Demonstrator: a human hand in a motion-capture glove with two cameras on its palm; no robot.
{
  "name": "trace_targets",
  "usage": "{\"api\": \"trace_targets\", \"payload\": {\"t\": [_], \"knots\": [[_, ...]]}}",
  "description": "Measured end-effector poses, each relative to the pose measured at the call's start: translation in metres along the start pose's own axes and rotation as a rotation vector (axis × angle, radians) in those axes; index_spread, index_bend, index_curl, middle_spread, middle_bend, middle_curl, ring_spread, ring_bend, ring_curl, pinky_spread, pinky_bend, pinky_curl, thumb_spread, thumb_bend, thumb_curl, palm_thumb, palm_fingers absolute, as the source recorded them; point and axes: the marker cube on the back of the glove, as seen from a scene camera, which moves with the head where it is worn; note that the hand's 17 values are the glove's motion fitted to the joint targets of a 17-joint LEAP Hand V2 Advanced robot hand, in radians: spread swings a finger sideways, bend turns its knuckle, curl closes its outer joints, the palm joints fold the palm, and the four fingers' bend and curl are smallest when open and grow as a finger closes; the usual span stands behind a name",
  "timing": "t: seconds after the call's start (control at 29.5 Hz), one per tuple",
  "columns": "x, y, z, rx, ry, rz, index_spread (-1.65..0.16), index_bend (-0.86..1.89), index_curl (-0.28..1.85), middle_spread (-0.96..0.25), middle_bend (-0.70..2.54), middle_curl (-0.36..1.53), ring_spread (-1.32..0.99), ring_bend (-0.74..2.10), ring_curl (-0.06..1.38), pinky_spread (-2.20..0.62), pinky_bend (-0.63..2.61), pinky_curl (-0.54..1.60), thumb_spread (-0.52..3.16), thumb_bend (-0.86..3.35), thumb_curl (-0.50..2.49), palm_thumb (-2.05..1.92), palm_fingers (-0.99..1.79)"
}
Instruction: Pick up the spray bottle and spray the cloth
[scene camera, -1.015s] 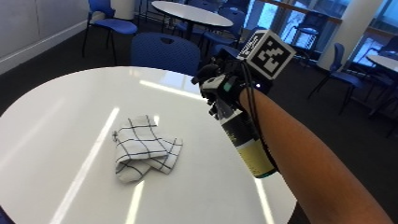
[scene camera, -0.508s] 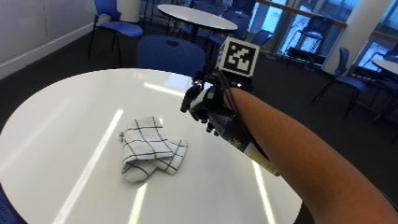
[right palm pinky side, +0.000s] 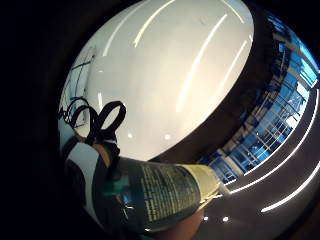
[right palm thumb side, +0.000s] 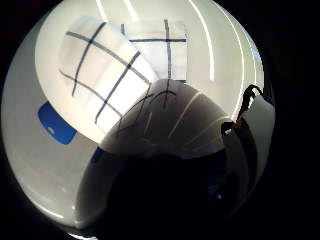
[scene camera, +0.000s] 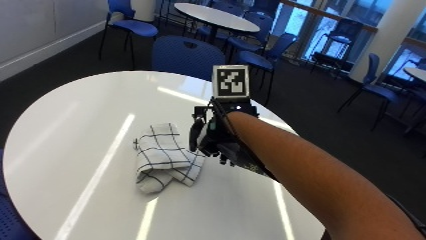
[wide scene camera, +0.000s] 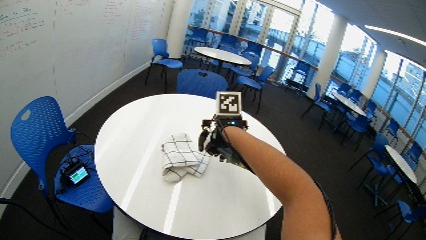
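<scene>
The gloved right hand (scene camera: 216, 137) hangs over the round white table (scene camera: 80, 115), its fingers curled round the spray bottle (scene camera: 249, 164), which lies along the underside of the wrist and forearm with only a short dark length of it showing behind the hand in the outside view. In the little finger side palm view the bottle (right palm pinky side: 165, 192) fills the space next to the palm: a dark green body with a paler yellowish end, wrapped in a label of fine pale print that is too small to read, so no brand can be made out. The cloth (scene camera: 166, 159), white with a thin dark grid of checks, lies crumpled and folded on the table just beside the hand, on its thumb side, a little below the fingertips and apart from them as far as the outside view shows. The thumb side palm view looks straight down on the cloth (right palm thumb side: 115, 75), which carries no writing, and the hand's shadow falls across its near edge. Beyond the table stand blue chairs (scene camera: 190, 57) and another round table (scene camera: 213, 15), well apart from the hand.
</scene>
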Motion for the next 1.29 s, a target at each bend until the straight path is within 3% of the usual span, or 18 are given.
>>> {"api": "trace_targets", "payload": {"t": [0.85,1.29], "knots": [[-0.01,0.02,-0.026,0.067,-0.069,-0.06,-0.28,0.49,0.58,-0.15,0.61,0.48,-0.13,0.57,0.43,-0.13,0.3,0.37,0.33,-0.03,0.88,0.86,1.37],[-0.043,0.047,-0.044,0.178,-0.279,-0.259,-0.28,0.49,0.58,-0.15,0.61,0.48,-0.13,0.57,0.43,-0.13,0.3,0.37,0.33,-0.03,0.88,0.86,1.37]]}}
